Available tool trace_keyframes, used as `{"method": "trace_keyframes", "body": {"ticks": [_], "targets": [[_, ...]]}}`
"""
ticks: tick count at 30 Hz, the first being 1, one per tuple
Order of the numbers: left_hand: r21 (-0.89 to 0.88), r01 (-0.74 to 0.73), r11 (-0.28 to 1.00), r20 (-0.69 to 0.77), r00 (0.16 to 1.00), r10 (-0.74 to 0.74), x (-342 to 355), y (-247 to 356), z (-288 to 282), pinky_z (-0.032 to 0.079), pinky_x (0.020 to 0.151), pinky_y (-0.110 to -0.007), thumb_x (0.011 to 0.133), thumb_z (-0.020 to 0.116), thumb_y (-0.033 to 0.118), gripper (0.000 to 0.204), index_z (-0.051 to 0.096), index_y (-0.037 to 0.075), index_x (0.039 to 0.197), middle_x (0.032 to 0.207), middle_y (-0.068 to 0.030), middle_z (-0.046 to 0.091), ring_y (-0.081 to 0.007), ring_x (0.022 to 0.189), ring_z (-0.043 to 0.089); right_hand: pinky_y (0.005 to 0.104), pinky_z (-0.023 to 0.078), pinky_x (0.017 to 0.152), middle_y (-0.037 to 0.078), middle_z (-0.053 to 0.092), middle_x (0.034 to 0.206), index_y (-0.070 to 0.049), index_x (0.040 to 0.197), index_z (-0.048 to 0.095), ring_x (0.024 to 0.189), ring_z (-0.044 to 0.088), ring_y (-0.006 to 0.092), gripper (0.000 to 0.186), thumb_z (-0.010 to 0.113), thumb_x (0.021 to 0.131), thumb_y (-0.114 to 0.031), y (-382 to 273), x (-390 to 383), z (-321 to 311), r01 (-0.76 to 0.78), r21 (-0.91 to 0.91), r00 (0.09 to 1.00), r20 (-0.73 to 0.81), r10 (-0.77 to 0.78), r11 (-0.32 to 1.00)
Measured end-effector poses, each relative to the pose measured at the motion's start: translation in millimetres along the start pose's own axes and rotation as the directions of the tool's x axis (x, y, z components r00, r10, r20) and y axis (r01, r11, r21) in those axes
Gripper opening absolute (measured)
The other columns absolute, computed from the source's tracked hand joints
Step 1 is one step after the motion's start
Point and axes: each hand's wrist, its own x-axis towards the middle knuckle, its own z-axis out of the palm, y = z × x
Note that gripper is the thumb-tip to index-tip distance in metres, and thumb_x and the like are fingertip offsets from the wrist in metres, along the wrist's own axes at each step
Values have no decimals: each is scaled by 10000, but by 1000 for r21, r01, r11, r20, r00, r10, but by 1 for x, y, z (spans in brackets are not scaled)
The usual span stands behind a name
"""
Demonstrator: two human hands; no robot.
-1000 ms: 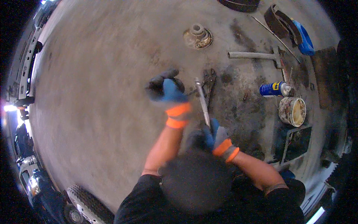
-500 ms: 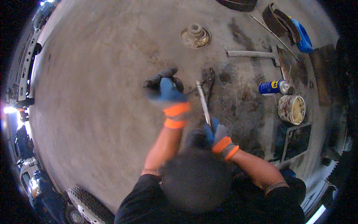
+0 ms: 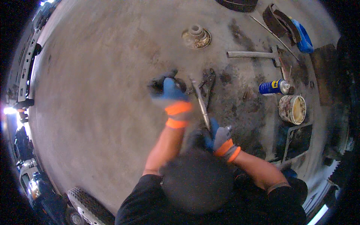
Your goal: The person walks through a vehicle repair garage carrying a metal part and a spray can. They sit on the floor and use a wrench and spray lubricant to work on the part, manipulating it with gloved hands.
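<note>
My left hand (image 3: 170,92), in a blue and grey glove with an orange cuff, is closed around a dark, rounded part (image 3: 157,85) whose kind I cannot make out. Motion smears its edges. My right hand (image 3: 219,138), gloved alike, grips the lower end of a long silvery metal bar (image 3: 201,104). The bar slants up and leftward, its far tip a little right of the dark part and apart from it. On the stained concrete just beyond the bar lie dark locking pliers (image 3: 208,83), partly crossed by it.
A greasy hub-like part (image 3: 196,36) stands ahead. To the right lie a long-handled hammer (image 3: 251,54), a blue spray can (image 3: 273,87) and an open tub (image 3: 291,109) of pale grease. Curved brake shoes (image 3: 279,22) and a blue bottle (image 3: 304,39) sit far right. A wheel (image 3: 90,206) is lower left.
The bar's far tip has swung left and slightly up, and my right hand has turned a little. My left hand has shifted slightly right with the dark part.
</note>
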Motion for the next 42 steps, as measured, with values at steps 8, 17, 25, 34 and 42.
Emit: {"method": "trace_keyframes", "body": {"ticks": [8, 17, 25, 34, 42], "targets": [[79, 52, 996, -46, 998, -49, 2, 0, -11, 405, 414, -268, 722, 485, -49, 107, 515, 48, 755, 672, -115, 596, -154, 489, 499, 433, 450, 553, 148, 592, 725, -32, 1085, 544, 606, 566, 314, 278, 566, 848, -176, -20, 9, -31, 140, -163, 971, -170, -168, 977], [-12, 247, 969, 105, 964, -244, 4, 18, 0, 448, 529, -297, 735, 500, -24, 116, 562, 24, 821, 771, -144, 628, -211, 624, 568, 497, 461, 597, 257, 630, 789, -7, 1176, 490, 707, 608, 445, 418, 575, 836, -237, 17, -3, 34, -504, 82, 864, 74, 499, 860], [-469, 778, 417, 224, 562, -796, 10, 18, -7, 468, 959, -460, 783, 487, 75, 242, 567, -43, 979, 1065, -236, 599, -339, 1013, 580, 490, 478, 618, 249, 635, 776, 2, 1282, 424, 711, 614, 428, 536, 580, 833, -246, 58, -4, 29, -491, -129, 869, -3, 495, 861], [-504, 815, 286, 326, 486, -811, 5, 2, -11, 468, 947, -483, 840, 476, 160, 250, 586, -26, 966, 976, -213, 627, -381, 1039, 566, 494, 487, 641, 245, 632, 778, 3, 1206, 462, 733, 612, 429, 483, 598, 824, -261, 99, -25, 23, -240, -229, 943, 177, 282, 943], [366, 508, 780, 534, 572, -623, -1, -23, -37, 511, 785, -370, 865, 450, 173, 216, 595, 24, 925, 893, -121, 646, -270, 863, 596, 488, 494, 657, 234, 637, 793, 9, 1060, 507, 751, 613, 426, 396, 608, 817, -287, 91, -11, 17, -321, -257, 894, 237, 381, 912]]}}
